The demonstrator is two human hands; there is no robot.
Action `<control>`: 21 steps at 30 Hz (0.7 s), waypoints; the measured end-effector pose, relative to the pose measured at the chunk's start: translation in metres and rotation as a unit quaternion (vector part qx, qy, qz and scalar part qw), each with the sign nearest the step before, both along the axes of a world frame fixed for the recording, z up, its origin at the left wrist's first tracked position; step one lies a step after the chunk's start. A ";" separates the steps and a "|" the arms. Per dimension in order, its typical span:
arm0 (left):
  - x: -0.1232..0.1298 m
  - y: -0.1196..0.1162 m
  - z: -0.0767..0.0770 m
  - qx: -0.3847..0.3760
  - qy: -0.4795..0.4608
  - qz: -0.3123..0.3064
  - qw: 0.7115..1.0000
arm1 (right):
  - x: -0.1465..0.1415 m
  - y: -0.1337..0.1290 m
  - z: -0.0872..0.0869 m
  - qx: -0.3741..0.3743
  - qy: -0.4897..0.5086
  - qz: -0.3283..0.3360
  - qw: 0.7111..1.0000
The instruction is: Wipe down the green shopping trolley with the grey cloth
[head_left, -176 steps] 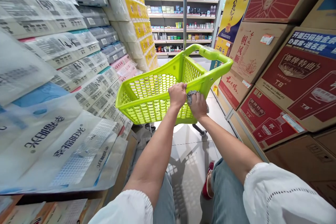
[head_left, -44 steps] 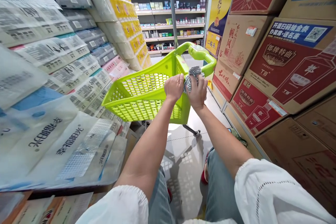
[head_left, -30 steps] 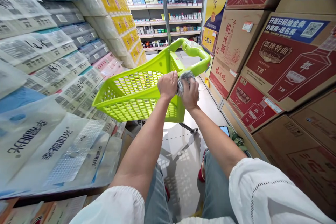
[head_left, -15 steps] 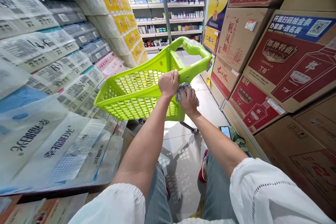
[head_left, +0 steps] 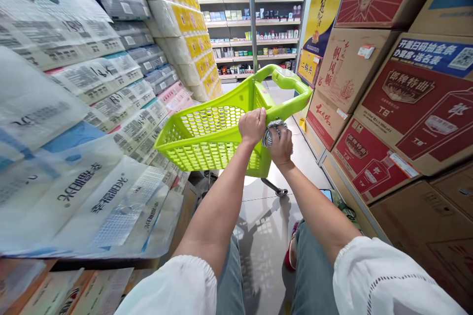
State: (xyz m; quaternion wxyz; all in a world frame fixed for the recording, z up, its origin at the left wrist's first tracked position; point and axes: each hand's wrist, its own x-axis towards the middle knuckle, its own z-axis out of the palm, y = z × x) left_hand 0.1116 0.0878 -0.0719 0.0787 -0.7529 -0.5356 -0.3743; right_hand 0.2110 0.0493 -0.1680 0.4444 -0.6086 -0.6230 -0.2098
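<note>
In front of me stands a lime-green shopping cart basket (head_left: pixel 207 156) with pierced walls and a looped handle at its upper right. My left hand (head_left: pixel 252 125) is closed over the basket's near rim, close to the handle's base. Just to its right, my right hand (head_left: pixel 281 145) presses a crumpled grey-and-white striped cloth (head_left: pixel 271 133) against the basket's outer end, below the handle. The fingers curl round the cloth and partly hide it. Beneath the basket, a grey metal leg with a caster (head_left: pixel 281 192) reaches the floor.
Packaged bedding-like bags (head_left: pixel 92 192) are piled on my left, with yellow-and-white paper packs (head_left: pixel 188 24) behind. Stacked cartons (head_left: pixel 406 103) line the right side. A phone (head_left: pixel 326 194) lies low by my right arm. Shelves of small goods (head_left: pixel 229 15) stand at the back.
The whole view has shifted, so cart, hands and shelves appear further right and slightly lower. Both hands keep their places on the cart, the right one still with the cloth.
</note>
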 end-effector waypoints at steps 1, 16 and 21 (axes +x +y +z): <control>0.000 0.000 0.000 -0.001 -0.001 0.003 1.000 | 0.001 -0.001 -0.002 0.000 -0.010 0.001 1.000; -0.002 0.002 0.004 -0.011 0.021 0.000 1.000 | 0.009 -0.003 0.018 0.006 -0.031 0.036 0.999; -0.006 -0.006 0.015 -0.045 0.054 -0.009 0.997 | 0.031 -0.015 0.050 0.043 -0.035 0.032 0.998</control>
